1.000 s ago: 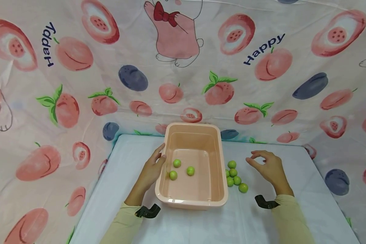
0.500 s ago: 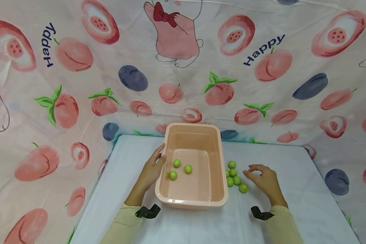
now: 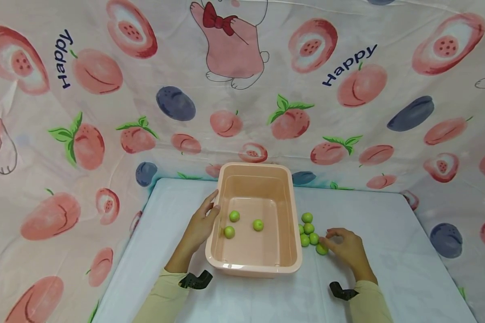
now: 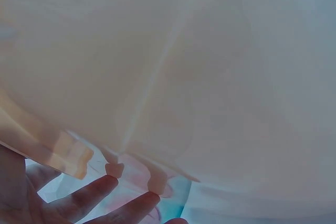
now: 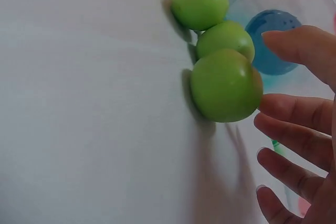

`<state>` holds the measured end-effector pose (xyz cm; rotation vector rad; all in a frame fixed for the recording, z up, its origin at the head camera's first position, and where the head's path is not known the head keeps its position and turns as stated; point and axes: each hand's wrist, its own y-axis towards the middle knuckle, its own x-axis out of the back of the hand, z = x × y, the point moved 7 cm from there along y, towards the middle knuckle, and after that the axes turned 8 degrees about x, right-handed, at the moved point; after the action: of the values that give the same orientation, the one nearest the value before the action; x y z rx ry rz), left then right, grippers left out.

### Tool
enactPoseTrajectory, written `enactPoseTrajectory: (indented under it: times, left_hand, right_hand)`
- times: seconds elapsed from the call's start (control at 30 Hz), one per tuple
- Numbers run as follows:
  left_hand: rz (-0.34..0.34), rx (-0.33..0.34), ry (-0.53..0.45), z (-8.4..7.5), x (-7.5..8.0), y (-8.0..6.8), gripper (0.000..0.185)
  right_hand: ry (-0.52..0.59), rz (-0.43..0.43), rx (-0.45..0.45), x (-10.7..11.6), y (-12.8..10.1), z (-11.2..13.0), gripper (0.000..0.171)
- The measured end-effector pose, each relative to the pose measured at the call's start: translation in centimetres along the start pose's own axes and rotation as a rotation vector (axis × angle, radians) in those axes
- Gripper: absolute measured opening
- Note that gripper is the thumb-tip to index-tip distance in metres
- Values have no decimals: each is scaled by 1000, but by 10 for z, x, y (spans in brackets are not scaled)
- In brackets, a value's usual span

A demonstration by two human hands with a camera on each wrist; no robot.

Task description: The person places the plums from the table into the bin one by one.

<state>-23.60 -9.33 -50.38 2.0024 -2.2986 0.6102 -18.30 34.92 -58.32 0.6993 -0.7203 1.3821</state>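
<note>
From my remote seat I see my right hand [image 3: 345, 249] low on the desk [image 3: 388, 269], its fingers [image 5: 294, 113] curling in around the nearest green fruit [image 3: 321, 249], which still sits on the white cover; the fingertips look to be touching the fruit's side, but I cannot tell from either view whether the thumb has closed on it, so I would call it a loose cupping, not a firm grip. Just beyond that fruit, away from my fingertips, lies the rest of the cluster of green fruits [image 3: 308, 229], packed against each other and right beside the outer wall of the pink plastic tub [image 3: 293, 215]. My left hand [image 3: 200, 226] is on the opposite side of the tub, palm against its outer wall with the fingers extended and relaxed, the thumb near the rim; from the left wrist view I see only the tub's wall filling the frame and a few straight fingers [image 4: 92, 198] under its lip. Inside the tub, past my left fingertips, three green fruits [image 3: 234, 216] lie loose on the bottom, apart from one another. Farther off, behind the desk and round both sides, hangs a cloth backdrop [image 3: 105, 89] printed with peaches, plums and a cartoon rabbit.
</note>
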Motion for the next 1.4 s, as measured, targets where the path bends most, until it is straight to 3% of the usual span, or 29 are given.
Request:
enactPoseTrajectory:
  times: [0.37,0.73,1.4]
  left_hand:
    - [6,4,-3,0,0,0,51]
    - [9,4,-3,2,0,0,51]
    - [12,-11,-12,2,-1,2,51]
  right_hand:
    - [-21,-15,22,-8,-4,-6,56]
    - [-45,-22,38,-11,-6,-6,44]
    - [-79,-16,31,-11,-8,-5,46]
